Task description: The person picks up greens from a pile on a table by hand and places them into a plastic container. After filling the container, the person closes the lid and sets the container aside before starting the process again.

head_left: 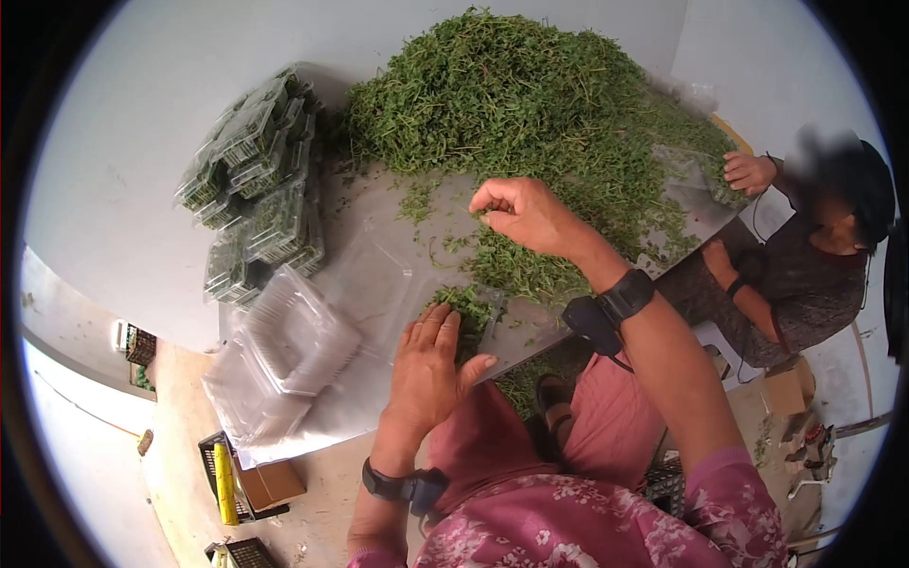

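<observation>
My left hand point(426, 364) lies with its fingers stretched and thumb apart over leafy greens point(464, 305) in an open clear plastic clamshell box near the table's front edge. The box's raised clear lid point(371, 270) leans away on the left side. My right hand point(525, 213) hovers above the table in front of the big heap of greens point(511, 95), its fingers curled to a pinch. Whatever is between those fingertips is too small to make out. Loose sprigs are scattered below it.
Stacked clamshell boxes filled with greens point(270, 170) stand at the back left. Nested unfilled clamshells point(289, 346) sit at the front left edge. On the right another person point(805, 256) reaches a hand point(748, 173) to a box of greens. A black crate point(241, 478) is on the floor.
</observation>
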`<control>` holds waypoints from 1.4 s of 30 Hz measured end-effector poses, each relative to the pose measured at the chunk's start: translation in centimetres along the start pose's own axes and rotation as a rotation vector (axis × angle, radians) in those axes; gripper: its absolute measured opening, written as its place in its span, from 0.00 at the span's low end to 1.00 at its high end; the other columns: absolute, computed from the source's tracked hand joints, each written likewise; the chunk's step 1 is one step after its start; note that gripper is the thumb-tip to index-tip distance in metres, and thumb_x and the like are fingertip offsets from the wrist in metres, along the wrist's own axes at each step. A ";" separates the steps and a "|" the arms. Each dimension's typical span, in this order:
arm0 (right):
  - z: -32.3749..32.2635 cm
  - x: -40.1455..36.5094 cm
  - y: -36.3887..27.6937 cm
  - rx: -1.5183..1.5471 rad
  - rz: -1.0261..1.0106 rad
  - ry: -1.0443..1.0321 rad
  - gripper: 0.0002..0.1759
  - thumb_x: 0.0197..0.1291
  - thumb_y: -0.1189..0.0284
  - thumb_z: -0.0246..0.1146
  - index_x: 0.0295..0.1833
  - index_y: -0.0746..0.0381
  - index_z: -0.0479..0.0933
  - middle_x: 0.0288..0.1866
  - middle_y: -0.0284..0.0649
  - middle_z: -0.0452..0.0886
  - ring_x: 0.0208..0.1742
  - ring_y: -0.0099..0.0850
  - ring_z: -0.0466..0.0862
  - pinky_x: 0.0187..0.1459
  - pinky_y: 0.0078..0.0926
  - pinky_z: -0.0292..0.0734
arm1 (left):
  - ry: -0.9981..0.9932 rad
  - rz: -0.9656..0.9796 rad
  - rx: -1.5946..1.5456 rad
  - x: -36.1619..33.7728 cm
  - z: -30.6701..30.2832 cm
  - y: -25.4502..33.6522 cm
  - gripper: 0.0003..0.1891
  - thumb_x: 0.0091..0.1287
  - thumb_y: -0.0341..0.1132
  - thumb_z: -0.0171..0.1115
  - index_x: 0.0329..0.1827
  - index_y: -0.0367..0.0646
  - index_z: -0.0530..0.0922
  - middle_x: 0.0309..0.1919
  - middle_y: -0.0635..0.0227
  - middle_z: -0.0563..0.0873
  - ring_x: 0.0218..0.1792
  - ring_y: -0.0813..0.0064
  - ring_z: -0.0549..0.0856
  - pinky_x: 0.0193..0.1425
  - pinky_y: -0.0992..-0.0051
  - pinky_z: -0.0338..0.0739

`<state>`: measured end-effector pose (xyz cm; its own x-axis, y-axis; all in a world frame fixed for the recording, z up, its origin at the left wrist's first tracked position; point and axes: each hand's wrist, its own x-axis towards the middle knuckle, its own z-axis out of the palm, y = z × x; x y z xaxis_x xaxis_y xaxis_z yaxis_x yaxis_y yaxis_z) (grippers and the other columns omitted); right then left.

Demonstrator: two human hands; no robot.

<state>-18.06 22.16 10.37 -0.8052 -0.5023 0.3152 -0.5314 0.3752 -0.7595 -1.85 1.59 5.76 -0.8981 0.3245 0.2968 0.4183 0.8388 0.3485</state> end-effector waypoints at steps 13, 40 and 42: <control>0.0 -0.7 1.0 -0.188 -0.011 -0.168 0.16 0.59 0.74 0.66 0.53 0.65 0.79 0.48 0.47 0.84 0.51 0.44 0.83 0.51 0.40 0.79 | 0.247 -0.047 0.027 -1.2 -0.7 0.4 0.29 0.66 0.40 0.67 0.66 0.34 0.72 0.69 0.47 0.72 0.68 0.47 0.71 0.70 0.55 0.67; -5.3 -2.5 4.6 -0.185 0.122 0.178 0.06 0.59 0.75 0.66 0.41 0.66 0.79 0.30 0.40 0.84 0.33 0.32 0.84 0.38 0.34 0.78 | 0.016 0.010 0.050 0.2 0.4 0.0 0.31 0.66 0.57 0.62 0.57 0.36 0.81 0.61 0.53 0.80 0.67 0.51 0.74 0.68 0.57 0.66; -6.6 -3.1 5.9 -0.239 0.195 0.140 0.07 0.60 0.74 0.66 0.43 0.65 0.80 0.32 0.42 0.85 0.36 0.36 0.86 0.40 0.38 0.79 | 0.019 0.014 0.057 0.2 0.5 0.0 0.31 0.66 0.57 0.61 0.58 0.36 0.81 0.61 0.53 0.80 0.67 0.51 0.74 0.68 0.57 0.66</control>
<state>-20.44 31.11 8.63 -0.9172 -0.2974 0.2650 -0.3973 0.6338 -0.6637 -2.11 1.83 5.41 -0.8892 0.3284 0.3186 0.4219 0.8579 0.2934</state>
